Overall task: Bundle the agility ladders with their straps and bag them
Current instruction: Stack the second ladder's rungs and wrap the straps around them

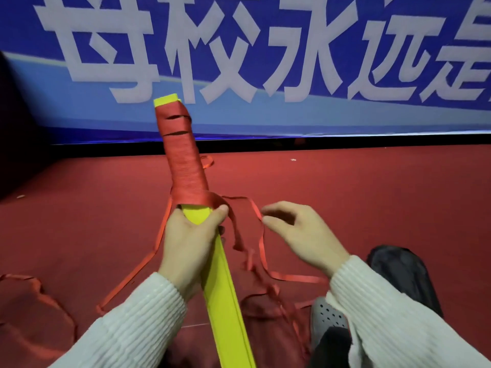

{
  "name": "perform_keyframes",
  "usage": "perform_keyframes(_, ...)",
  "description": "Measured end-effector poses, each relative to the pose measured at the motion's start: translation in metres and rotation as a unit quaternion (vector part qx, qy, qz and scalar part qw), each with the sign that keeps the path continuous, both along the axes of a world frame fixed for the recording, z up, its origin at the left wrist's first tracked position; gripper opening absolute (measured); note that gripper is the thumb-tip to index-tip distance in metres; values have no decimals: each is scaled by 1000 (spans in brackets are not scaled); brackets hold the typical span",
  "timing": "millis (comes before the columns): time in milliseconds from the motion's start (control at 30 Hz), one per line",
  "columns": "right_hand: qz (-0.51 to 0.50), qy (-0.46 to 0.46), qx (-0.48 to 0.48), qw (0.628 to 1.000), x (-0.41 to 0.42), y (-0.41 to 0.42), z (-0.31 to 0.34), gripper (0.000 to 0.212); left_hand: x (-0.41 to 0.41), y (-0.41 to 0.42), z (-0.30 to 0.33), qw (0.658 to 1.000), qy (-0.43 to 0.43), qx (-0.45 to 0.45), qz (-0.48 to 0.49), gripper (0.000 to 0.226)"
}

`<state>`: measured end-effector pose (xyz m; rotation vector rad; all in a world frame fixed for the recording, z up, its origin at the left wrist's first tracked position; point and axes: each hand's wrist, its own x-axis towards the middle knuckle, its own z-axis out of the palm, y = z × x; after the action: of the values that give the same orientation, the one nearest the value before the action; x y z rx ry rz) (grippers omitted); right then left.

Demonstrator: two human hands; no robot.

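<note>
Head camera looks down on a stack of flat yellow plastic ladder rungs (225, 293) that rises from the six o'clock edge toward twelve o'clock, tilted slightly to eleven. Its upper half is wound tightly in red woven strap (183, 160), with only a yellow tip showing above the wraps. The left hand (188, 243) is the grip on the bundle: its fingers curl round the yellow rungs just below the last wrap, and the thumb presses on the strap's lowest turn. At three o'clock from it, the right hand (297, 229) hovers just beside the bundle, fingers loosely bent; a loose run of the red strap passes right by the thumb and forefinger, and whether they pinch it cannot be told. More loose strap trails from the wraps down across the red carpeted floor (372, 195), looping toward eight o'clock and toward five o'clock. Both arms wear white ribbed knit sleeves (127, 322). Near four o'clock lies a dark fabric item (403, 272), and beside it at five o'clock a grey perforated shoe (325, 317). Across the twelve o'clock side hangs a blue banner with large white characters (239, 49).
</note>
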<state>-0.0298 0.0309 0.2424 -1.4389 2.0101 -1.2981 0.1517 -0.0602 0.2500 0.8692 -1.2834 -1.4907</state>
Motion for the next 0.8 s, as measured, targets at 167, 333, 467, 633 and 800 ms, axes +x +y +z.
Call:
perform_keyframes(167,98,-90,-100,986,31,-11,3,29,-8,9,-6,996,-52,-65,-30,12)
perform_keyframes(333,87,-118,-105,984,27,-9,8,15,-6,8,-5,993,-59,-84,-63,13)
perform_keyframes(467,105,-92,-96,985,30,-12,8,9,-10,14,-7,988,-77,-104,-88,16)
perform_keyframes(633,126,-190,-91,970,19,1,29,20,-10,12,-5,994,-67,-52,-69,61)
perform_keyframes(800,89,-142,-125,978,3,12,42,7,-8,24,8,987,56,17,-149,57)
